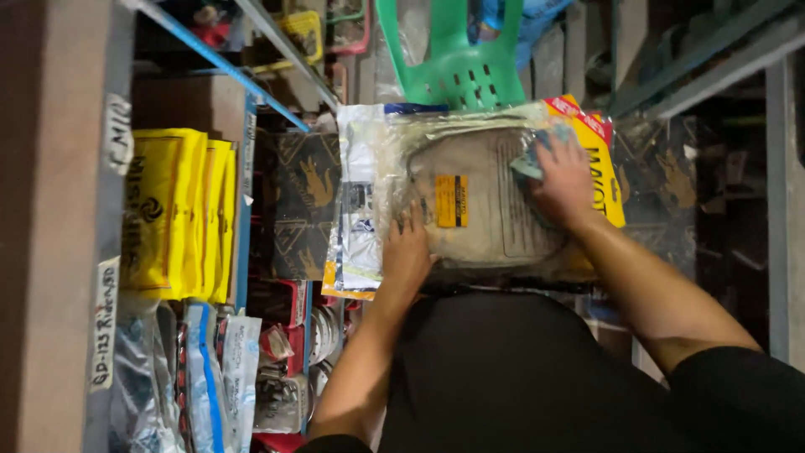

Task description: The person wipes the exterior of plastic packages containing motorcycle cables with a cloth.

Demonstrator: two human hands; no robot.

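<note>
A flat clear plastic packet (478,201) with a grey part inside, a small yellow label and a yellow-and-red header card rests across my lap. My left hand (407,256) lies flat on its near left edge, fingers spread, holding it down. My right hand (563,180) presses a small pale blue cloth (530,161) against the packet's upper right. A second packet with white and blue printing (359,210) lies underneath, sticking out to the left.
A green plastic chair (457,59) stands just beyond the packet. On the left, shelves hold yellow packets (180,214), dark patterned boxes (303,201) and several bagged parts (210,377). A metal rack upright (780,201) stands on the right.
</note>
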